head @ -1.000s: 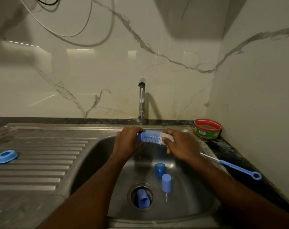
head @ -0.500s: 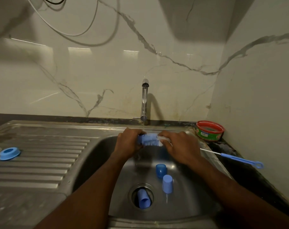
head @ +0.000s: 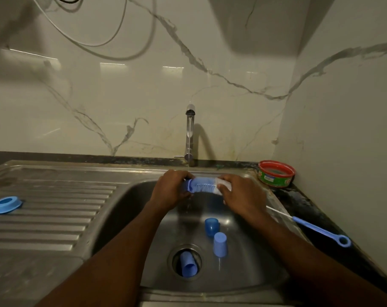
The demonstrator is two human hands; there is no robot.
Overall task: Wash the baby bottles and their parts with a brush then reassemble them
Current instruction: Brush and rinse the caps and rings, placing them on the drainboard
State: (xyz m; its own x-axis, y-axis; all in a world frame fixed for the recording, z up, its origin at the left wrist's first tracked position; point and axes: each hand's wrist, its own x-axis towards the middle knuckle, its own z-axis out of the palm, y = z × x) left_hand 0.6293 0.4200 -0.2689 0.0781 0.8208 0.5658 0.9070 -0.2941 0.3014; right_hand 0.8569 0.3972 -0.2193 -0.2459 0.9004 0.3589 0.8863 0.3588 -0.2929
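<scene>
A person stands at a steel sink (head: 126, 218), seen from above through a head-worn camera. Both hands hold a clear baby bottle (head: 204, 186) sideways under a thin stream from the tap (head: 189, 134), over the back of the basin. The left hand (head: 171, 189) has its grip wrapped round one end of the bottle, where a blue part shows; the right hand (head: 241, 193) grasps the other end. Blue ridged material shows through the bottle wall — it may be a brush head, though this is hard to tell.

In the basin lie three blue pieces: a translucent cap (head: 212, 226), a paler cap (head: 220, 244) just beside it, and a third piece (head: 188, 265) resting in the drain (head: 173, 257). A blue ring (head: 6, 204) sits on the draining board, well apart. A thin blue-handled brush (head: 316, 230) lies on the dark desk at right, near a red-rimmed tub (head: 276, 173).

The step in hand looks like scrubbing or rinsing the bottle body. Next would likely come setting it aside and washing the caps — wet plastic calls for a firm hold.
</scene>
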